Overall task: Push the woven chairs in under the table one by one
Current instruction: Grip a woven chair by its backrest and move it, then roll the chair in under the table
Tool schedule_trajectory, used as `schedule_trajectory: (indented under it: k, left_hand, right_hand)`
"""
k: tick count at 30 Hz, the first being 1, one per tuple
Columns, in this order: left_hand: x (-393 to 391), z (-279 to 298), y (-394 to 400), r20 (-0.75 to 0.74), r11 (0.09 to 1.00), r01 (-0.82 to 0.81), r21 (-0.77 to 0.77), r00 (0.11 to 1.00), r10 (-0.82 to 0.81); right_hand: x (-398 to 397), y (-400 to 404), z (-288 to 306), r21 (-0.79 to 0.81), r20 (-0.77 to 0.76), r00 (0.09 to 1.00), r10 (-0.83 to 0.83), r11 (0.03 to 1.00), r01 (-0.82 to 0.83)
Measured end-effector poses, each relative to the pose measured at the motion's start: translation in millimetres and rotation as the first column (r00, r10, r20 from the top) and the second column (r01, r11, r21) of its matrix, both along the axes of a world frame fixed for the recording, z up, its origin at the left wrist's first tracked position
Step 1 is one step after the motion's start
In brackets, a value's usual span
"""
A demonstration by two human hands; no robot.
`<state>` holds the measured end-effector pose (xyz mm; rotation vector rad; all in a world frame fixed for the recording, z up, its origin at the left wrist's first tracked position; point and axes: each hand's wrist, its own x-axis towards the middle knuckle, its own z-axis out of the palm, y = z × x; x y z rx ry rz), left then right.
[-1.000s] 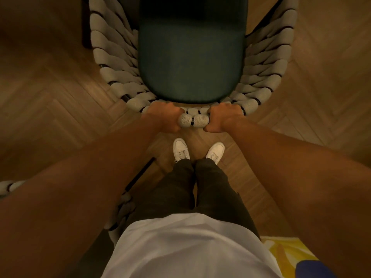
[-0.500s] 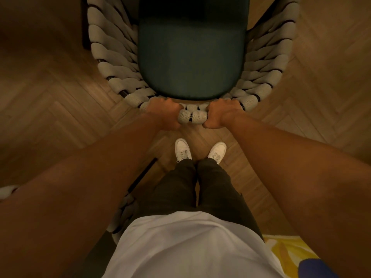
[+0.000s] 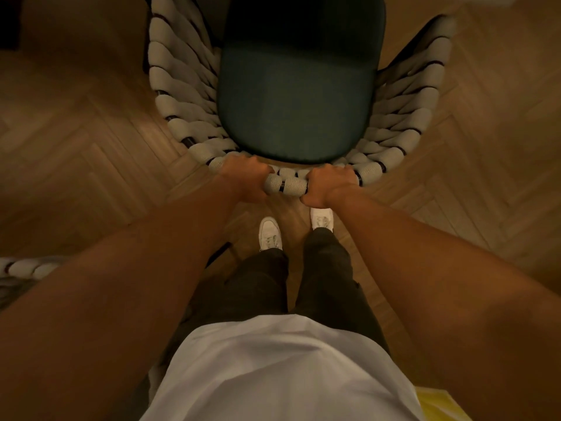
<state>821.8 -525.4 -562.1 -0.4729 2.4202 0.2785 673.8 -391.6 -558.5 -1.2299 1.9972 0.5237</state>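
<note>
A woven chair [image 3: 185, 95] with thick pale rope wrapped round its curved back and a dark teal seat cushion [image 3: 296, 98] stands straight in front of me, seen from above. My left hand [image 3: 247, 177] and my right hand [image 3: 329, 185] both grip the top rail of its backrest, a short stretch of rope between them. The far end of the seat lies in shadow at the top edge; I cannot make out a table there. Part of a second woven chair [image 3: 24, 268] shows at the left edge behind my left arm.
Herringbone wooden floor [image 3: 91, 153] lies on both sides of the chair. My white shoes [image 3: 270, 232] stand close behind the chair's back. A yellow object [image 3: 437, 405] shows at the bottom right corner. A dark shape [image 3: 9, 22] sits at the top left.
The chair has slid forward, away from me, with both hands still on its back. My right foot has stepped ahead of the left.
</note>
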Motion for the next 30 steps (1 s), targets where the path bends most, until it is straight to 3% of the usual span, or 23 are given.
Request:
schedule_trajectory:
  k: [10,13,16,19,22,30]
  left_hand:
    - [-14,1,11,0.083,0.994,-0.109,-0.028,0.99,0.111]
    - [-7,9,18,0.02,0.984,-0.179,-0.014,0.984,0.18]
    - [6,7,29,-0.079,0.932,-0.361,-0.019,0.93,0.359]
    - [19,1,48,-0.138,0.914,-0.403,-0.048,0.909,0.394]
    - [31,3,68,-0.297,0.891,-0.45,-0.059,0.86,0.415]
    - [92,27,113,-0.337,0.718,-0.692,0.065,0.662,0.669]
  right_hand:
    - [-16,5,3,-0.002,0.048,0.997,0.054,0.999,-0.054]
    - [-14,5,1,-0.009,0.065,0.995,0.076,0.997,-0.075]
    - [-9,5,1,-0.019,0.075,0.99,0.12,0.993,-0.119]
    - [-3,5,5,-0.014,0.082,0.985,0.152,0.988,-0.151]
    - [-2,5,10,-0.025,0.093,0.983,0.16,0.987,-0.158]
    - [42,-14,38,-0.179,0.085,0.897,0.433,0.893,-0.414]
